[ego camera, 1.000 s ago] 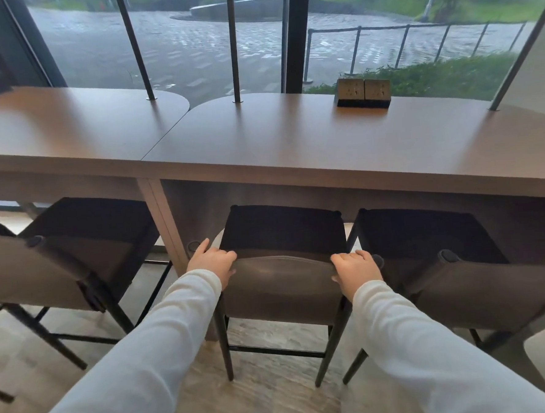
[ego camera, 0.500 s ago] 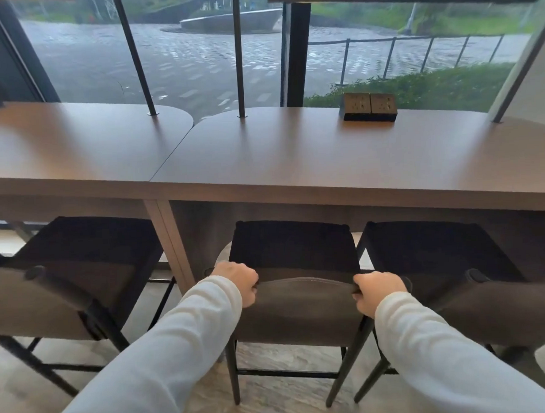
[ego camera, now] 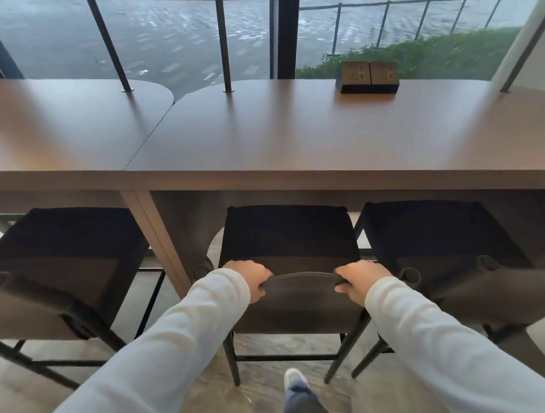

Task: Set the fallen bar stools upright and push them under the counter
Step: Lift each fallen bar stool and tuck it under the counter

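Gripping the stool [ego camera: 290,237] by its backrest [ego camera: 302,300] with left hand [ego camera: 253,282] and right hand [ego camera: 363,280], fingers [ego camera: 343,285] curled round the top edge. Upright just ahead of the fingers, seat partly under the counter [ego camera: 293,147]. Left stool [ego camera: 66,251] and right stool [ego camera: 435,234] upright too; likely only a last push left.

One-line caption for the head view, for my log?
Left hand and right hand grip the curved backrest of the upright dark middle bar stool at the long brown counter.
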